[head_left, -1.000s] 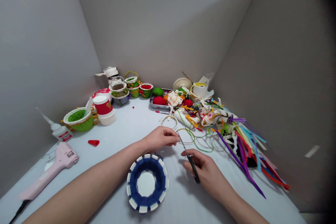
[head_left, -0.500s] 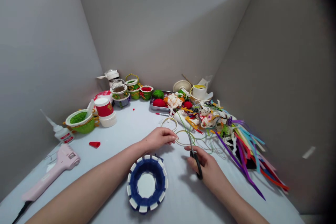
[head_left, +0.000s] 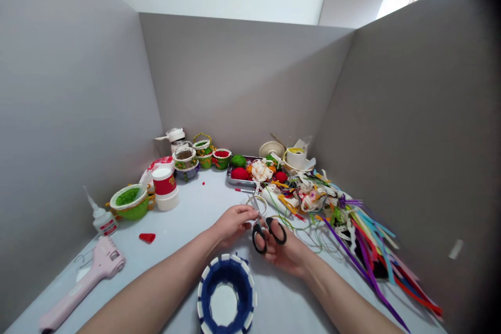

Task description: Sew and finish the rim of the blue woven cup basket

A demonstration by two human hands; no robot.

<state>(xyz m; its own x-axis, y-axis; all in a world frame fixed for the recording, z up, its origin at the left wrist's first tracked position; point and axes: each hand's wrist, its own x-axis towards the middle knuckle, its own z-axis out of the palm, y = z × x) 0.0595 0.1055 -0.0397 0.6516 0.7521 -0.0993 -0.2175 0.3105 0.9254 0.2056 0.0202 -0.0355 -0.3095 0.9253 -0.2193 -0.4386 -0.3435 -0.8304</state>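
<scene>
Scissors have swung up and the hands have drawn together since a moment ago. The right hand [head_left: 287, 255] clasps black-handled steel scissors [head_left: 265, 232] by their loops, blades pointing away, and the left hand [head_left: 234, 225] sits just beside them; whether it pinches anything, I can't tell. A blue-and-white woven basket [head_left: 227, 292] stands nearby on the pale tabletop [head_left: 195, 203].

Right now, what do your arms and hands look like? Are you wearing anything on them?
Both arms are bare: no sleeves show on the left forearm or the right forearm. The left hand and right hand wear no gloves, and I can see no watch, bracelet or ring.
</scene>
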